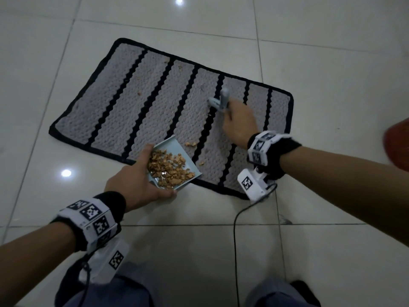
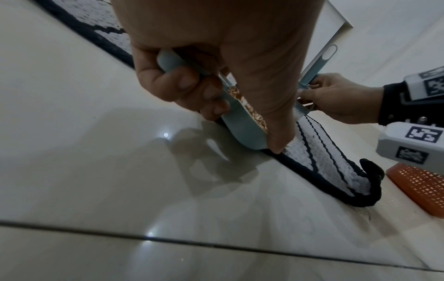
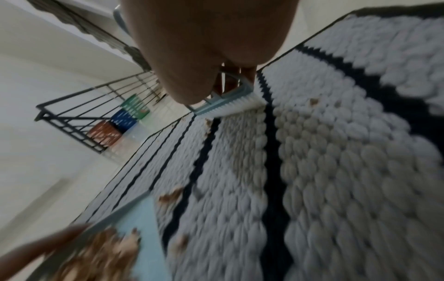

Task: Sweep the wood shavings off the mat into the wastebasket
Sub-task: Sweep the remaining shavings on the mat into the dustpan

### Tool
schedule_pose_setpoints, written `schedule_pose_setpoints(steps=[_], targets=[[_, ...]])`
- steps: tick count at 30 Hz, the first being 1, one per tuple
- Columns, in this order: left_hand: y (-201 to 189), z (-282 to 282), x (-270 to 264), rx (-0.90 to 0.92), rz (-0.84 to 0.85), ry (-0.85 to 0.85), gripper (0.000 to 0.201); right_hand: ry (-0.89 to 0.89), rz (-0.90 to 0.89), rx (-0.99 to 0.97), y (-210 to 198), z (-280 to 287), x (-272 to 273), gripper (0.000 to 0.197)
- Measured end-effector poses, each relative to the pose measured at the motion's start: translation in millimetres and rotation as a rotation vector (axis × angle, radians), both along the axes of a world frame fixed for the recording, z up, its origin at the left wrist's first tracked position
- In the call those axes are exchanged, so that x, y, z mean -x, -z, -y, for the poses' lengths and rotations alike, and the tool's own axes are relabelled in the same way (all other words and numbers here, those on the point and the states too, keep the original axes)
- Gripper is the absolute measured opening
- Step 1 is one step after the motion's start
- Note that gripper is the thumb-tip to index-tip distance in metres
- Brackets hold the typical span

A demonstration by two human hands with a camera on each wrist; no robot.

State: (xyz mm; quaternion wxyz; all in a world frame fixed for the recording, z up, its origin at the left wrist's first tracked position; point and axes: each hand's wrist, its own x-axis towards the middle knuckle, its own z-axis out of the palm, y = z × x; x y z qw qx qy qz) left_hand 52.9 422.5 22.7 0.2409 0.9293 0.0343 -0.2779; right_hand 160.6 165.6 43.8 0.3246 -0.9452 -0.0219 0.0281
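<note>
A grey mat [image 1: 141, 103] with black stripes lies on the tiled floor. My left hand [image 1: 137, 180] grips a light blue dustpan [image 1: 172, 147] at the mat's near edge; it holds a heap of brown wood shavings [image 1: 170, 169]. My right hand [image 1: 238, 122] grips a small light blue brush [image 1: 218, 101], bristles down on the mat's right part. A few loose shavings [image 1: 191, 144] lie on the mat between pan and brush, with stray bits farther left. In the left wrist view my fingers [image 2: 187, 85] curl round the dustpan [image 2: 242, 125]. The brush [image 3: 228, 102] bristles touch the mat [image 3: 336, 171].
An orange mesh wastebasket [image 2: 418, 186] stands right of the mat, its edge [image 1: 396, 147] at the head view's right border. A black cable [image 1: 236, 229] trails over the tiles near my right wrist. Far off, a black rail and coloured baskets [image 3: 120, 121] stand by the wall.
</note>
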Motion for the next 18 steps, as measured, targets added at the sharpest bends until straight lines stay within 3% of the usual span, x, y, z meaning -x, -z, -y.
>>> schedule_pose_setpoints(steps=[7, 18], targets=[[0, 1, 0, -0.025, -0.003, 0.006, 0.131, -0.213, 0.023, 0.007, 16, -22, 51, 0.019], [2, 4, 1, -0.027, 0.007, 0.003, 0.133, -0.309, -0.022, -0.106, 8, -42, 95, 0.009]])
